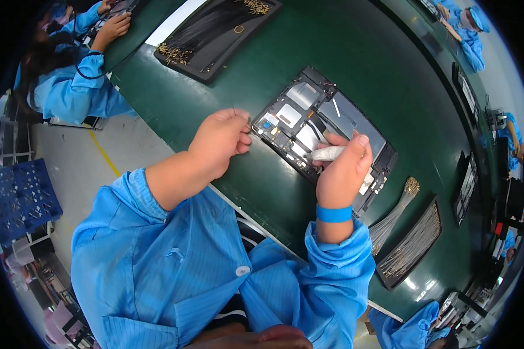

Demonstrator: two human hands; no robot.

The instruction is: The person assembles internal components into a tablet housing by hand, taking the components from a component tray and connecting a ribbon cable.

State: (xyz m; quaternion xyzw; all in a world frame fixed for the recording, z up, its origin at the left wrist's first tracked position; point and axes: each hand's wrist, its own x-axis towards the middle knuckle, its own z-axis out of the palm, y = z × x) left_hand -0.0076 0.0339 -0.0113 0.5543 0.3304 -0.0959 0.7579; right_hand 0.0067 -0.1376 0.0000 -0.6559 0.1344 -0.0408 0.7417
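An opened tablet-like device (301,96) lies on the green table, its circuit board, silver shields and dark battery (355,122) exposed. At its left corner my left hand (218,142) is closed in a pinch. A thin black cable (233,100) sticks up from those fingertips; the rest of it is hidden. My right hand (346,171) is over the lower middle of the device, fingers curled together, a blue band round the wrist. One finger has a whitish wrapping (327,154), and its tip is at the board. Whatever those fingers pinch is too small to make out.
A black tray (209,41) of black cables with gold ends stands at the far left. To the right lie a bundle of pale cables (396,212) and a dark tray (410,244) full of similar ones. A co-worker's blue sleeve (75,87) is at the left.
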